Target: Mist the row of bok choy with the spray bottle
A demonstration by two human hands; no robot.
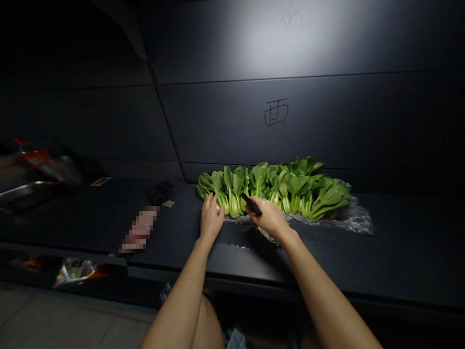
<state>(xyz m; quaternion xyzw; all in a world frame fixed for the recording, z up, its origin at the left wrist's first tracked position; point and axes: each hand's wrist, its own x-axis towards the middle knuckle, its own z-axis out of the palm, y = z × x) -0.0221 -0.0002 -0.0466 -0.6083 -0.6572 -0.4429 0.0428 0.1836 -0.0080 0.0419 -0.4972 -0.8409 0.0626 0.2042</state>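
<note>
Where greens (259,177) lie on plastic (359,220), hands (211,219) alongside, right (271,215) gripping black handle (251,204)

A single handwritten character (276,112), in thin black strokes, stood on the dark back panel (225,121), and it looked like 西; higher up, on the glare-lit upper panel (345,53), a second, fainter mark (291,24) showed, similar in shape but too pale to read with certainty; on the left, any print on the red-marked packaging (47,162) was lost in blur; the colourful packet (77,272) on the lower shelf and the small card (100,181) were likewise unreadable.
</note>
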